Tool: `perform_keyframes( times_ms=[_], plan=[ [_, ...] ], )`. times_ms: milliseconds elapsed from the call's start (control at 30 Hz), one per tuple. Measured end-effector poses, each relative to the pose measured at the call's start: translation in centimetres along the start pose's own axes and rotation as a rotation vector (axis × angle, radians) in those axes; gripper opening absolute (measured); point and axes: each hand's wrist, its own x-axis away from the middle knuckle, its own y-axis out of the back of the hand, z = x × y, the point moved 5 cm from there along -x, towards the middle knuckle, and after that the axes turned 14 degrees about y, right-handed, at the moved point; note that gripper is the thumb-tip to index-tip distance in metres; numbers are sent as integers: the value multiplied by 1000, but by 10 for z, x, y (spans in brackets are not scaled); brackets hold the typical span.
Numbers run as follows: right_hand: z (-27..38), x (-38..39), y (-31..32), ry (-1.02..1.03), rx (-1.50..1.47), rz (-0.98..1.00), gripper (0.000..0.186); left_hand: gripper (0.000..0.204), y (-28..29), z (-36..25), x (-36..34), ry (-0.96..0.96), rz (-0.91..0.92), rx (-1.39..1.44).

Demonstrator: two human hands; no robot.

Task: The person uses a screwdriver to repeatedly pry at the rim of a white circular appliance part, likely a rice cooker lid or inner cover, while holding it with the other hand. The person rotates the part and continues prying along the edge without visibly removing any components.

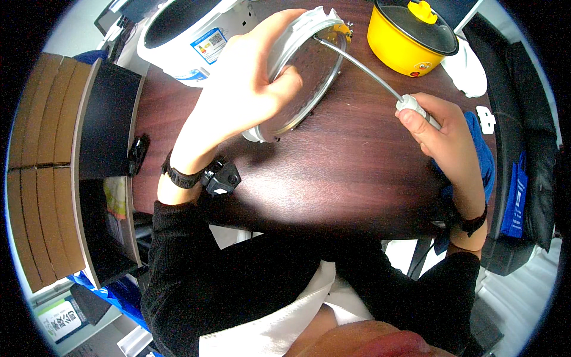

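Left hand (250,83) clamps a white-and-metal ring-shaped part (309,24), fingers over its upper edge, thumb pressed against the near side; part is tilted up on edge, top center of frame. Right hand (439,125), right of center, is closed around the pale handle of a screwdriver (407,104); shaft runs up-left, tip at the part's upper right edge, by a small orange-yellow piece. Can't tell if tip sits in a screw. Left hand hides some of the part and overlaps the white appliance body (172,56), upper left. Yellow pot (392,44) with dark lid and yellow knob upper right, near the shaft but apart. White flat item (466,71) just beside pot; small white slotted piece (486,120) at right edge of the dark wood table (357,172). Blue cloth (486,154) behind right forearm. Black device (223,178) on left wristband, center left. Cardboard boxes (44,119) far left. Labels: blue-and-white sticker (208,46) on appliance, square code plus fine print; cartoon-like mark on pot; blue bag (516,196), far right, white print; printed box (59,321) lower left, dark characters on white.
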Motion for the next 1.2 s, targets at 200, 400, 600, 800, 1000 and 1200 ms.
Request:
perform_keyframes(
  times_ms=[200, 400, 600, 800, 1000, 1200],
  plan=[
    [-9, 3, -9, -218, -292, 74, 31, 61, 1, -3, -3, 215, 228, 215],
    [-12, 3, -20, -253, -498, 77, 31, 62, 4, -13, -1, 169, 203, 132],
    [-13, 5, -27, -305, -660, 90, 31, 59, 0, 4, -2, 67, 139, 179],
    [-12, 1, -13, -260, -493, 214, 31, 51, 7, 6, 2, 119, 142, 33],
    [6, 2, 19, 78, 124, -46, 24, 50, 14, 2, 2, 153, 167, 100],
    [-39, -7, 24, 51, -233, -266, 21, 53, 7, -10, 1, 103, 204, 215]
  ],
)
